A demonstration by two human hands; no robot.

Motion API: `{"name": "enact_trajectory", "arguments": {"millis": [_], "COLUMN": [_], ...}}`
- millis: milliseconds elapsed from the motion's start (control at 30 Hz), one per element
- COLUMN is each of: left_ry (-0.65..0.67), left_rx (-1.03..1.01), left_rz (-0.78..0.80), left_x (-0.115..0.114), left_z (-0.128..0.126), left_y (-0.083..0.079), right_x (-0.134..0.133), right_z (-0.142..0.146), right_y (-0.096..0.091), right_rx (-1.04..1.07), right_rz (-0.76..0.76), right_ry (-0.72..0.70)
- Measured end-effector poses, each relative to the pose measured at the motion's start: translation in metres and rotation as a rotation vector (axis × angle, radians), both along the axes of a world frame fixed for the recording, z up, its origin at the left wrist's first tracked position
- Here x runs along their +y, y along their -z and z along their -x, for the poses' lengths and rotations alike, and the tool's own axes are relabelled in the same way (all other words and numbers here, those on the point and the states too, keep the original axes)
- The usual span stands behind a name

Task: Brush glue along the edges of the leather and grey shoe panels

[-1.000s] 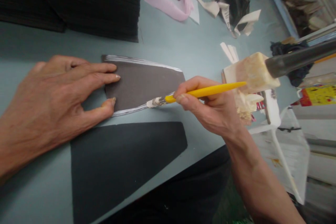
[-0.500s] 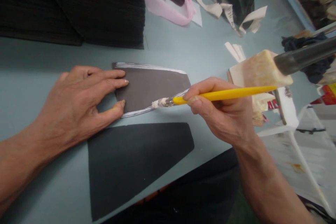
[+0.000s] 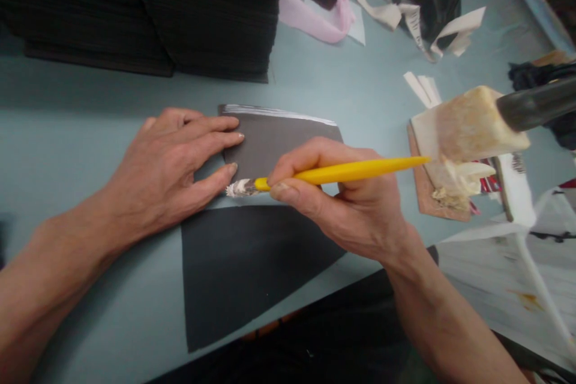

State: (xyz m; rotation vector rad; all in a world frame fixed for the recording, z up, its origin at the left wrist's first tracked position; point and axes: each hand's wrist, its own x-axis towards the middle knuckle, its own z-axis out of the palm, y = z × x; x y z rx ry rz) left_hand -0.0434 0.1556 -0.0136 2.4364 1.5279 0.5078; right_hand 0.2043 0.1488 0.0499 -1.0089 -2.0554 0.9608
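Observation:
My left hand (image 3: 166,159) lies with fingers spread, its fingertips pressing the left end of a dark grey panel (image 3: 265,139). A white glue-like streak runs along the panel's far edge. My right hand (image 3: 342,198) grips a yellow-handled brush (image 3: 355,171). White-coated bristles touch the panel's near left corner, close to my left thumb. My right hand hides much of the near edge. Nearer to me lies a second, larger dark panel (image 3: 252,264), its right end partly under my right hand.
Tall stacks of black sheets (image 3: 216,18) stand at the back left. Pink and cream scraps (image 3: 319,21) lie behind. To the right sit a pale block-shaped container (image 3: 477,123) with a dark tube against it and a brown board (image 3: 427,195). A translucent bag (image 3: 490,276) hangs at the right.
The brush in my right hand has travelled left along the near edge to the panel's left corner. My left hand stays on the panel. The whole view has shifted slightly.

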Motion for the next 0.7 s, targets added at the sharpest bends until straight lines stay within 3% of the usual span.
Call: {"name": "enact_trajectory", "arguments": {"millis": [133,267,600,700], "left_ry": [-0.013,-0.045,-0.018,0.019], "left_rx": [-0.046,-0.055,0.0,0.028], "left_rz": [0.021,0.036,-0.074,-0.11], "left_x": [0.001,0.001,-0.002,-0.002], "left_z": [0.001,-0.001,0.001,0.005], "left_y": [0.002,0.003,0.008,0.011], "right_x": [0.003,0.005,0.005,-0.001], "right_z": [0.0,-0.016,-0.085,-0.096], "right_y": [0.002,0.002,-0.005,-0.003], "right_rx": [0.003,-0.045,-0.182,-0.106], "right_rz": [-0.014,-0.026,-0.157,-0.164], "right_ry": [-0.066,-0.022,0.275,0.408]}}
